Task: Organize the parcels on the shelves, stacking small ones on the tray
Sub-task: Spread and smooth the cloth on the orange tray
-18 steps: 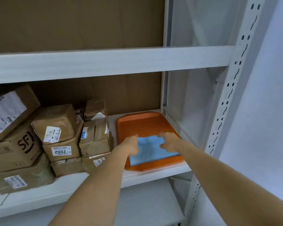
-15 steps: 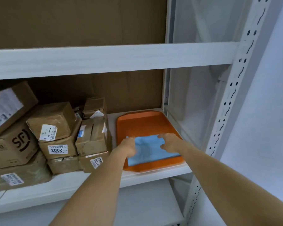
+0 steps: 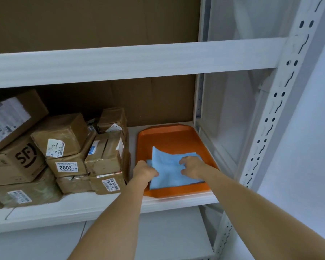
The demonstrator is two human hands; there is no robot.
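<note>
Hands gripping blue cloth (image 3: 169, 169) on orange tray (image 3: 169, 136), left hand (image 3: 144, 170), right hand (image 3: 192, 167).

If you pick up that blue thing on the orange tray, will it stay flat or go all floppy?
Probably floppy: the blue cloth already bends up at a corner where the left hand grips it. It looks thin, so likely light. It may slide on the smooth orange tray.
</note>
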